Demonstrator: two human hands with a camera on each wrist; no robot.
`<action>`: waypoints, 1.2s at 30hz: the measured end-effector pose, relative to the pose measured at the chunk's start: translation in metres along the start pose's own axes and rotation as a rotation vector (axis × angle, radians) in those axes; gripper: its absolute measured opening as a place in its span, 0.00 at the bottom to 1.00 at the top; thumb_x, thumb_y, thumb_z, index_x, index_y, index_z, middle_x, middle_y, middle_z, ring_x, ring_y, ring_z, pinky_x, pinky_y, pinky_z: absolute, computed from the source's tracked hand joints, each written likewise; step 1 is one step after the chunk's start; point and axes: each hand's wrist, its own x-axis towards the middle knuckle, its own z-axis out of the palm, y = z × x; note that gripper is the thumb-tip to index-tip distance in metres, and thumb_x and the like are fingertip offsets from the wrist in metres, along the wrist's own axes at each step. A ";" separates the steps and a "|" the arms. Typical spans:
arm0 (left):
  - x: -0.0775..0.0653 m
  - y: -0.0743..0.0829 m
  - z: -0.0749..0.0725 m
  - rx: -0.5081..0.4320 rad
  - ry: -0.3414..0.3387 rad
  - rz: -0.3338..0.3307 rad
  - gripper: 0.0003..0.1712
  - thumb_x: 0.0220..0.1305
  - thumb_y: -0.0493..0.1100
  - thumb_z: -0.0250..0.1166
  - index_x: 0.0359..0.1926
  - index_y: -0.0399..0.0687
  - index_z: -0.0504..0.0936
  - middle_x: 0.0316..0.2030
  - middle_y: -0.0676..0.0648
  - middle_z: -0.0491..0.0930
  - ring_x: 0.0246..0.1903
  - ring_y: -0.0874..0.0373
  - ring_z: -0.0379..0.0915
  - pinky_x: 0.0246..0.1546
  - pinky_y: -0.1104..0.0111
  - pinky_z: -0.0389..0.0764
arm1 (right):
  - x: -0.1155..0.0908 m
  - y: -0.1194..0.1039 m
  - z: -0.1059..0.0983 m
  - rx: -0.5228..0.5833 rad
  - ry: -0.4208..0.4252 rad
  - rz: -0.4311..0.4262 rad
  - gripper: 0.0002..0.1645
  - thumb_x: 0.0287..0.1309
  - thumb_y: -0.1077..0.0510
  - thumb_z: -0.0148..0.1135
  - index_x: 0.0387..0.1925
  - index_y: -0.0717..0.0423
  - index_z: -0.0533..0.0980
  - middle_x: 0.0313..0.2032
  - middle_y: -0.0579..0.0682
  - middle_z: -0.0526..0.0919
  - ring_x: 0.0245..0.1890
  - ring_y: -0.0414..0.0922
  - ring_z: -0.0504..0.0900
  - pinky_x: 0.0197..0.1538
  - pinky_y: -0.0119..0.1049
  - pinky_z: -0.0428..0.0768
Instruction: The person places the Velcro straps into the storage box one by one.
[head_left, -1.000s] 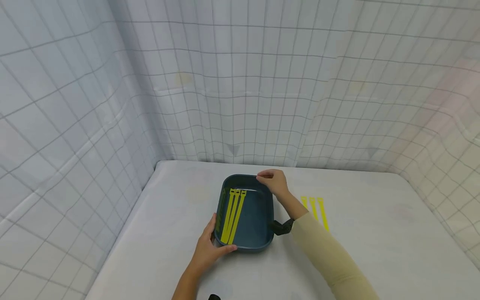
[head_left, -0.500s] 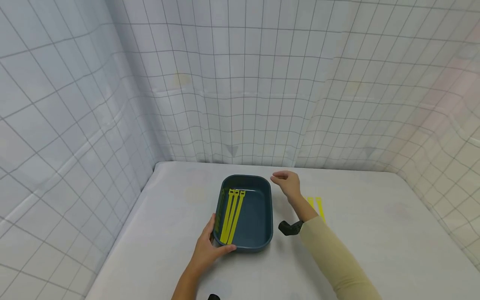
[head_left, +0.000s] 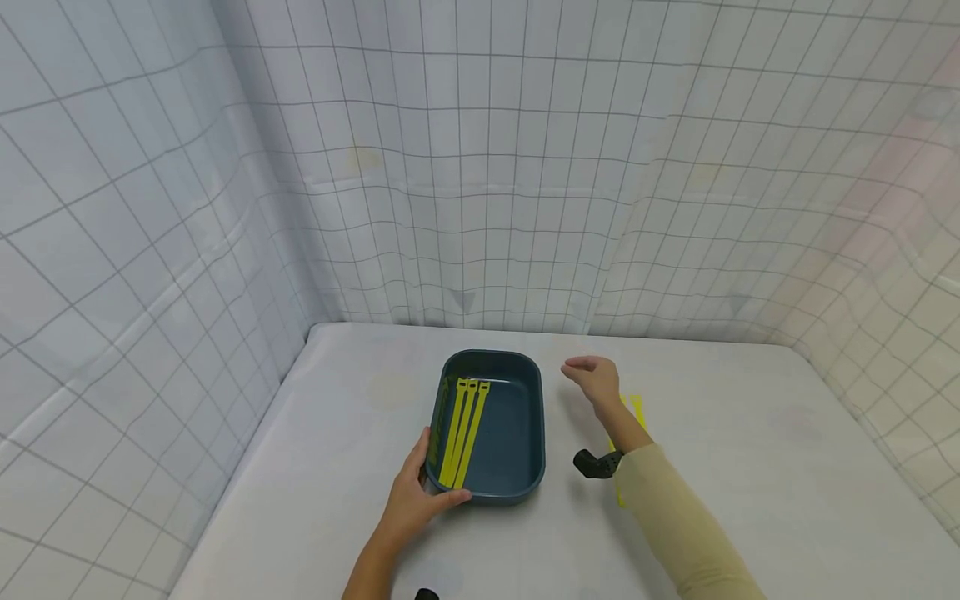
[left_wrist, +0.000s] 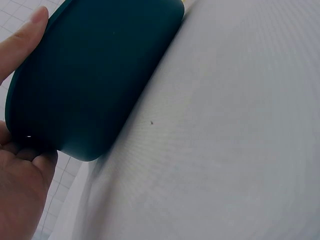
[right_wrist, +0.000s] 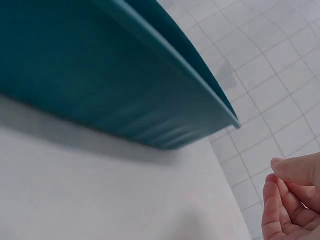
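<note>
A dark teal rectangular tray (head_left: 513,442) rests on the table. My left hand (head_left: 415,498) grips its near left corner, thumb along the front rim and fingers against the left side. Inside, three yellow cable straps (head_left: 466,433) with slotted heads lie side by side, their reflection showing on the left wall. My right hand (head_left: 595,382) hovers to the right of the tray's far end, fingers bent and thumb near the fingertips, holding nothing. Beneath the right forearm, more yellow straps (head_left: 637,410) lie on the table, mostly hidden. The right wrist view shows the tray's outer wall (right_wrist: 125,95) beside the fingers.
A white cloth-like surface covers the table (head_left: 330,417). Grid-patterned white curtains (head_left: 480,208) hang behind it and along both sides. A black wrist camera (head_left: 596,464) juts out from the right wrist toward the tray.
My right hand has moved away from the tray's far right rim, rightward and slightly nearer, covering more of the table straps. The left hand and tray stay nearly where they were.
</note>
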 end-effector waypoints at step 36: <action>0.000 -0.003 0.002 0.004 0.020 0.001 0.64 0.40 0.45 0.77 0.71 0.41 0.45 0.69 0.41 0.48 0.66 0.48 0.46 0.61 0.57 0.56 | 0.005 0.051 -0.046 -0.078 0.083 0.136 0.17 0.56 0.60 0.61 0.43 0.69 0.78 0.46 0.64 0.77 0.42 0.53 0.76 0.44 0.40 0.76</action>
